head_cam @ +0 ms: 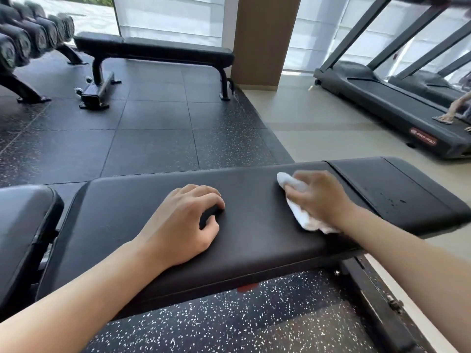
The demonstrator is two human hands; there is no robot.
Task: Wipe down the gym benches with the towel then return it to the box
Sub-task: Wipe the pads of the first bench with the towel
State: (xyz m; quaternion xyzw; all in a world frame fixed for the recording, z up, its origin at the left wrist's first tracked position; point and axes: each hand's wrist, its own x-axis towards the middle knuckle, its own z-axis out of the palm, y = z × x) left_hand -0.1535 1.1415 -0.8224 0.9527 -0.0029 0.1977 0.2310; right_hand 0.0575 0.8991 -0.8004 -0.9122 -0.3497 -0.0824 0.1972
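Note:
A black padded gym bench stretches across the foreground, with a second pad section to its right. My right hand holds a crumpled white towel and presses it onto the pad near the seam. My left hand rests on the middle of the pad, fingers curled, with nothing in it. Another flat black bench stands farther back by the window. No box is in view.
A dumbbell rack stands at the far left. Treadmills line the right side, with another person's arm on one. A further bench pad sits at my left. Speckled rubber floor lies between the benches.

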